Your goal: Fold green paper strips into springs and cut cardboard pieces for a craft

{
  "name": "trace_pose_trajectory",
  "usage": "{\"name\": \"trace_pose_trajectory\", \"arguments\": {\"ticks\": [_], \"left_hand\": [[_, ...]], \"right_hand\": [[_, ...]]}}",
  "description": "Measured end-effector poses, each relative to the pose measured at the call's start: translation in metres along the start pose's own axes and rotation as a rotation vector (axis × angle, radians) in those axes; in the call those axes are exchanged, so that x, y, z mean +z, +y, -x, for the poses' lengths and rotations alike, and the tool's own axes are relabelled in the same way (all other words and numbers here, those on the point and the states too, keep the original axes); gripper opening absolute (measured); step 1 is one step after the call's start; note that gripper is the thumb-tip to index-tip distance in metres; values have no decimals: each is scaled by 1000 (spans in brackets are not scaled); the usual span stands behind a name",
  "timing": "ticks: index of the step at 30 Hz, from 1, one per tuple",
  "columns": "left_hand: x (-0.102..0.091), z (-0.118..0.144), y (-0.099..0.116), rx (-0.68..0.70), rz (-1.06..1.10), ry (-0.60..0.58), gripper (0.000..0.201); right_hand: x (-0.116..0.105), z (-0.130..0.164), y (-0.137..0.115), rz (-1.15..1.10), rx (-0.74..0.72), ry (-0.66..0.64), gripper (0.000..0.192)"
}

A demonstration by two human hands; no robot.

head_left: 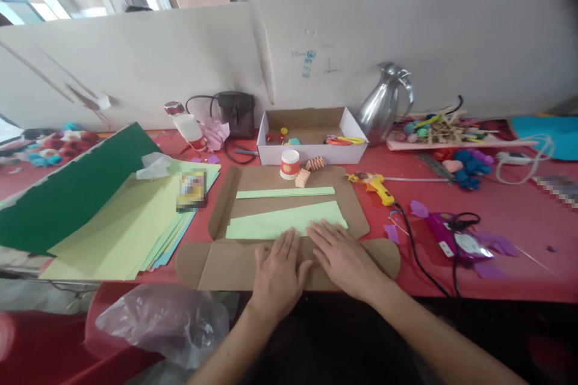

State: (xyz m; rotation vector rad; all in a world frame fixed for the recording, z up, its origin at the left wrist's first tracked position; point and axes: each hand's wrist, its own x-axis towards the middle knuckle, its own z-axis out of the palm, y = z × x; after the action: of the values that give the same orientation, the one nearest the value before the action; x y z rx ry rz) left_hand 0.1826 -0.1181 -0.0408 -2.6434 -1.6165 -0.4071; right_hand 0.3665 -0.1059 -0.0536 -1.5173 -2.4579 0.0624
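Both hands are laid flat, fingers spread and gripping nothing, the left hand (276, 274) and right hand (345, 258) side by side on the near edge of a light green paper sheet (284, 221); the sheet lies on flattened cardboard (217, 264) on the red worktop (497, 252), its long axis left to right; the step appears to be pressing or smoothing; steady, even downward pressure would be called for next

pale green paper sheet (284, 222), flat, long wedge shape, lying on brown cardboard flat (226, 264), near edge under both hands
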Motion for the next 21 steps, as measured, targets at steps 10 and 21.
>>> {"name": "trace_pose_trajectory", "arguments": {"ticks": [10,21], "left_hand": [[-14,-3,-114,-215,105,156,17],[-12,1,-133,-210,208,46,22]], "right_hand": [[-15,-17,30,-148,17,20,36],[-25,-22,62,-335,284,-145,16]]}}
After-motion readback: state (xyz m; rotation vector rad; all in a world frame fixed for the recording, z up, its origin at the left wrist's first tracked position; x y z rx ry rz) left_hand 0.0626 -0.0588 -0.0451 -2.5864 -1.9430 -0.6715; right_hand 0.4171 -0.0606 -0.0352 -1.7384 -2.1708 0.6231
